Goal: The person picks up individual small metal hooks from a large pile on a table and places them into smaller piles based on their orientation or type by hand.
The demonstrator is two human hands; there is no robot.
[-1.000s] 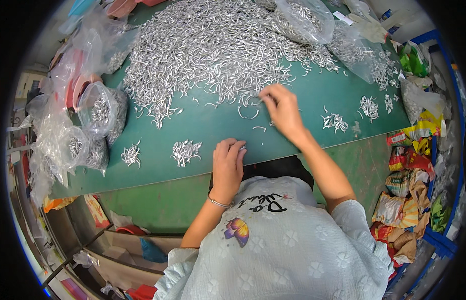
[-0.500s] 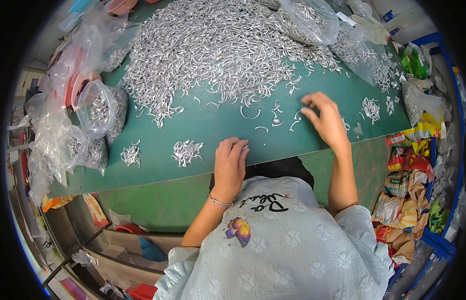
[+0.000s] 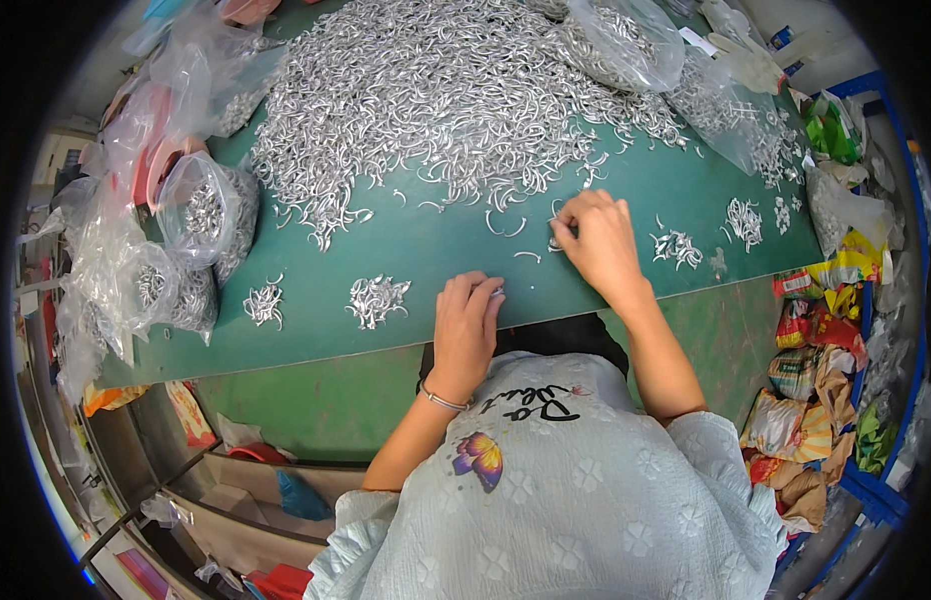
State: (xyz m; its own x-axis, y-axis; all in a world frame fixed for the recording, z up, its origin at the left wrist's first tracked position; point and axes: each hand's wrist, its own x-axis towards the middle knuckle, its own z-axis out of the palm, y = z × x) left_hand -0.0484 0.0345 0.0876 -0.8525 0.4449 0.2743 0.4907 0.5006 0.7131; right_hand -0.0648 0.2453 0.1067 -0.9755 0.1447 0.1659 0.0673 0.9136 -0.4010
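At the table's near edge rests my left hand (image 3: 464,325), its fingers curled closed; a bit of a small silvery metal piece (image 3: 499,291) shows at the fingertips. Farther out and to the right, my right hand (image 3: 598,243) is pinched down over the loose curved metal pieces, and its fingers hide what they grip. Just left of it lie a few scattered curved pieces (image 3: 527,255). Beyond both hands spreads a big heap of silvery curved metal pieces (image 3: 426,95). One small pile (image 3: 377,301) sits left of my left hand, another pile (image 3: 677,249) right of my right hand.
The green table (image 3: 316,335) has further small piles at its left (image 3: 265,303) and right (image 3: 744,222). Clear plastic bags of metal pieces stand at the left (image 3: 208,220) and far right (image 3: 626,45). A blue rack (image 3: 871,485) with packages stands right; drawers (image 3: 256,510) lie below left.
My right hand has moved left and closed its fingers over the loose pieces, uncovering the small pile to its right. My left hand has stayed nearly in place.
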